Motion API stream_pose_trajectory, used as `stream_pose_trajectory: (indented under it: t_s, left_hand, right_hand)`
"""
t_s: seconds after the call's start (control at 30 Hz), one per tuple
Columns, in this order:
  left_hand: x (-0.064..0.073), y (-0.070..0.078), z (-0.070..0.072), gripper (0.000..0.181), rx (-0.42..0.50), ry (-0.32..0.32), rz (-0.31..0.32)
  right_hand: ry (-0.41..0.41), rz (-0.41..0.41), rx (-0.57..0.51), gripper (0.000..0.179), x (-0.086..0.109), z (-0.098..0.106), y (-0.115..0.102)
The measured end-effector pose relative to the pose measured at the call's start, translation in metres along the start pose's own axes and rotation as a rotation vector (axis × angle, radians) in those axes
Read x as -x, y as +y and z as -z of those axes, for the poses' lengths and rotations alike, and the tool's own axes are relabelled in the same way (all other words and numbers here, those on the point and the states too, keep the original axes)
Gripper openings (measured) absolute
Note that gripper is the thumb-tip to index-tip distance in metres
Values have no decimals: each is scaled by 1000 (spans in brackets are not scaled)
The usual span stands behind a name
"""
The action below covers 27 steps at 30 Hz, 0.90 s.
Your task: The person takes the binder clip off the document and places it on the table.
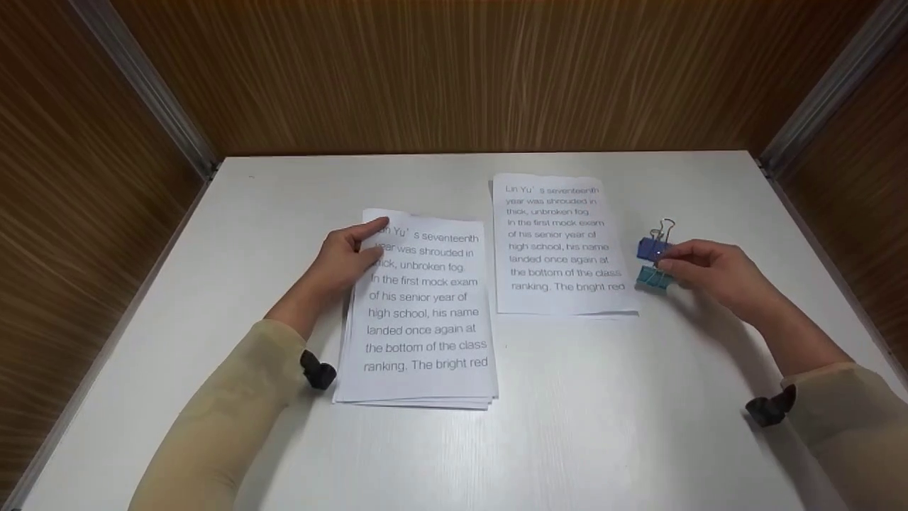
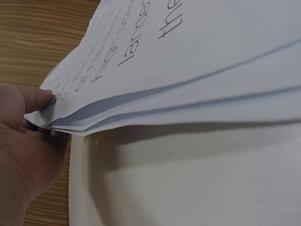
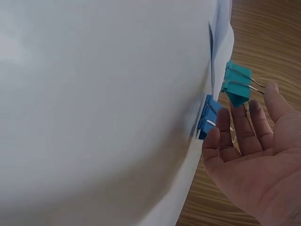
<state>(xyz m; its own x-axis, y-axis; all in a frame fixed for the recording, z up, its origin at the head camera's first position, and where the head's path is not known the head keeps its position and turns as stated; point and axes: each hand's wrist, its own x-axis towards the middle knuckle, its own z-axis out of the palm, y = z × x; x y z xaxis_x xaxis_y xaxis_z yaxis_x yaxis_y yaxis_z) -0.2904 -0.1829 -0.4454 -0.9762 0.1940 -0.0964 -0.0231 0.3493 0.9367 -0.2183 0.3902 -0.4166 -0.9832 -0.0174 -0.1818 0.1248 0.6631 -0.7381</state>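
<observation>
A stack of printed sheets [image 1: 425,333] lies left of the middle on the white table. My left hand [image 1: 352,255] grips its upper left edge. In the left wrist view the thumb is on top, the other fingers are underneath, and the sheet edges fan apart slightly. At the right, my right hand [image 1: 709,273] reaches two binder clips. Its thumb and finger meet at the wire handles of the teal binder clip [image 3: 237,84]. Close beside them is the blue binder clip [image 1: 649,248], near the other fingertips [image 3: 223,117].
A second set of printed sheets [image 1: 560,245] lies between the stack and the clips, bearing the same text. Wood-grain panels [image 1: 468,78] enclose the white table [image 1: 567,397] at the back and both sides.
</observation>
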Motion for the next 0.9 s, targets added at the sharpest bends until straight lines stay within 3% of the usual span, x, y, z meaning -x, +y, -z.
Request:
stream_pose_trajectory:
  t_s: [0.5, 0.9]
  left_hand:
    - [-5, -11, -2, 56, -44, 18, 18]
    - [-9, -9, -3, 58, 29, -17, 68]
  right_hand:
    - [-57, -25, 54, 58, -3, 6, 16]
    - [-33, -19, 143, 57, -6, 4, 13]
